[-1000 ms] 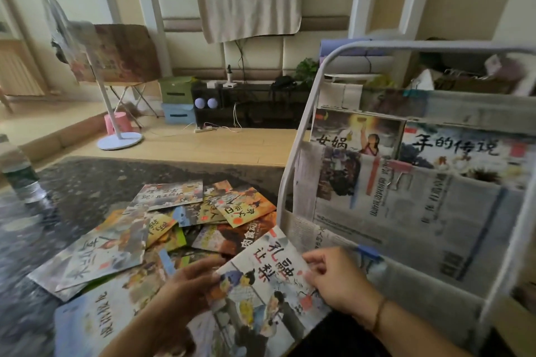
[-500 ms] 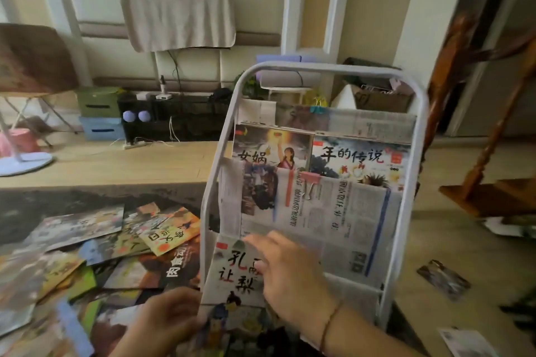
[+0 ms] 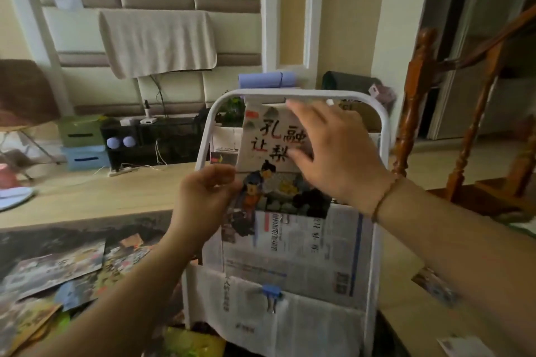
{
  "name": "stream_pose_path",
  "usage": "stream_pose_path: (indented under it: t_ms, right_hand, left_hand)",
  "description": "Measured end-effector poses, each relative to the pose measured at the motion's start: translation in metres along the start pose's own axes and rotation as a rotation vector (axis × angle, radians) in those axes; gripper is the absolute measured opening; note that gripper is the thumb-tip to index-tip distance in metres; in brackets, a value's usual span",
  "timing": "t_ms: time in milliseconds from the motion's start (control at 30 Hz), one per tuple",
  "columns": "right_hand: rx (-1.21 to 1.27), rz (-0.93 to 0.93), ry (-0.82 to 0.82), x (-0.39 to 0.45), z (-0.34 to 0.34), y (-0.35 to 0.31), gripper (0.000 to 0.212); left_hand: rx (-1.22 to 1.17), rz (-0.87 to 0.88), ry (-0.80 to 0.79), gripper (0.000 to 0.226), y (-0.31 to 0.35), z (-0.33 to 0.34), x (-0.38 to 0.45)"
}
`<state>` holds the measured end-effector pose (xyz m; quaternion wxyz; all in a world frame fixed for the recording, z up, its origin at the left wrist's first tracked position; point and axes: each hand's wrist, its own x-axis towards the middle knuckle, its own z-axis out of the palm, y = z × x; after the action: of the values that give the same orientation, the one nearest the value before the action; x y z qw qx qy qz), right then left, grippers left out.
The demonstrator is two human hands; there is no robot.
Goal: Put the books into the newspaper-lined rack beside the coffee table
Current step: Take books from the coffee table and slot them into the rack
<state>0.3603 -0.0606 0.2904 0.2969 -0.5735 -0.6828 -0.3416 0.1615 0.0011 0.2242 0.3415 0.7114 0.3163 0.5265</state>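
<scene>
Your book (image 3: 271, 153) reads 孔融让梨 in big black and red brush characters on a pale cover, cartoon figures in blue and orange robes below the title. It sits upright at centre frame, in front of the upper part of the rack (image 3: 384, 136), its lower edge at the top of the middle newspaper pocket; can't tell whether it has gone inside yet.

Your left hand (image 3: 203, 200) is at the book's lower-left edge, fingers curled and pinching that edge, thumb on the cover side. Your right hand (image 3: 333, 159) lies flat over the book's right half, fingers straight and slightly spread, fingertips (image 3: 295, 109) up near the top edge just under the rack's white top bar. The palm covers part of the cover on that side.

Newspaper lining (image 3: 304, 255) on the rack shows printed columns, too blurred to read; there's a QR-type block at the pocket's lower right. A blue binder clip (image 3: 272, 291) holds the lower pocket's edge, centre-bottom of frame.

Lower left: other books (image 3: 55, 266) lie scattered flat on the dark coffee table (image 3: 72, 233), covers blurred, no readable text. Beige cloth (image 3: 158, 40) hangs on the padded wall, upper left.
</scene>
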Motion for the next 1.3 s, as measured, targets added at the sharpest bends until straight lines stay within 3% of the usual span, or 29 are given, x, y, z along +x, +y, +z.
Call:
stream_pose_path:
  t_ms: [200, 333, 500, 733, 867, 1000, 1133, 1300]
  right_hand:
    - [0.133, -0.054, -0.027, 0.072, 0.024, -0.006, 0.063]
    - [0.123, -0.06, -0.057, 0.089, 0.053, -0.016, 0.061]
    - [0.111, -0.058, -0.099, 0.09, 0.08, -0.015, 0.061]
    - [-0.046, -0.119, 0.012, 0.081, 0.106, -0.01, 0.047]
    - [-0.126, -0.166, 0.068, 0.072, 0.12, -0.01, 0.042]
    - [-0.193, -0.166, 0.057, 0.065, 0.128, -0.012, 0.036]
    - [-0.289, -0.17, -0.026, 0.051, 0.138, -0.019, 0.035]
    - [-0.3, -0.145, -0.145, 0.04, 0.145, -0.026, 0.041]
  left_hand:
    - [0.17, 0.092, 0.215, 0.023, -0.005, -0.025, 0.05]
    - [0.442, 0.088, 0.239, 0.009, -0.021, -0.038, 0.069]
    - [0.612, 0.113, 0.23, 0.021, -0.044, -0.04, 0.084]
    - [1.079, 0.286, 0.137, 0.061, -0.067, -0.028, 0.091]
    - [1.149, 0.32, 0.173, 0.101, -0.076, -0.025, 0.098]
    - [1.21, 0.356, 0.067, 0.115, -0.078, -0.024, 0.108]
    - [1.305, 0.349, -0.017, 0.114, -0.081, -0.027, 0.107]
    - [1.341, 0.332, -0.036, 0.089, -0.083, -0.026, 0.1]
